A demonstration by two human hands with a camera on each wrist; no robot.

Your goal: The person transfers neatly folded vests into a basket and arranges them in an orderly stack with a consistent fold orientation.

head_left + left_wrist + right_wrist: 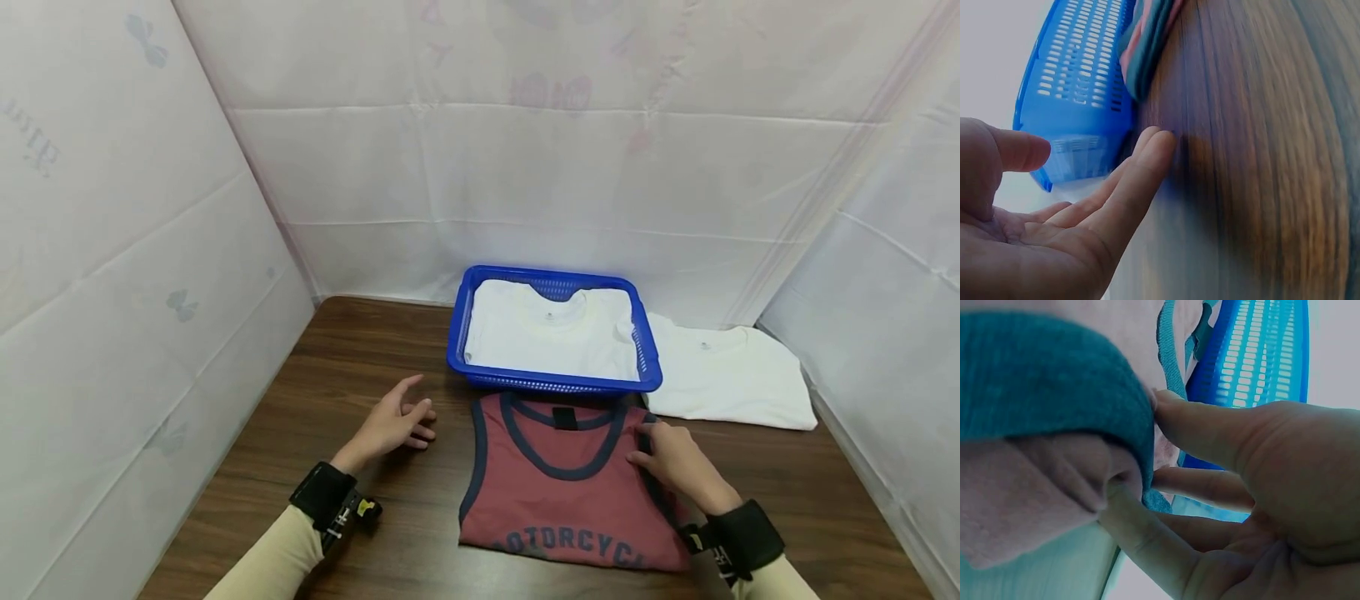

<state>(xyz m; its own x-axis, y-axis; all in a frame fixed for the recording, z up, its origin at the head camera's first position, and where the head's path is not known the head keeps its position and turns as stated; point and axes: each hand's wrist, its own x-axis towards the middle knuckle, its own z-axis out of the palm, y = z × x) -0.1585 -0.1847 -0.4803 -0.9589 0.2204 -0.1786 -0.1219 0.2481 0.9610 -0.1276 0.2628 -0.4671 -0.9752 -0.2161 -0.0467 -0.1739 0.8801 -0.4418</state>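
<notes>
A red tank top with dark blue trim and "MOTORCYC" lettering lies folded on the table, its neckline toward the basket. My right hand pinches its right edge near the shoulder. In the right wrist view the thumb presses on the blue armhole trim, while a finger reaches under the folded cloth. To the left of the top, my left hand hovers near the table with fingers relaxed and holds nothing. The left wrist view shows its fingers spread apart.
Behind the tank top stands a blue basket with a folded white shirt in it. Another folded white shirt lies right of the basket. White sheets enclose the wooden table at the back and sides.
</notes>
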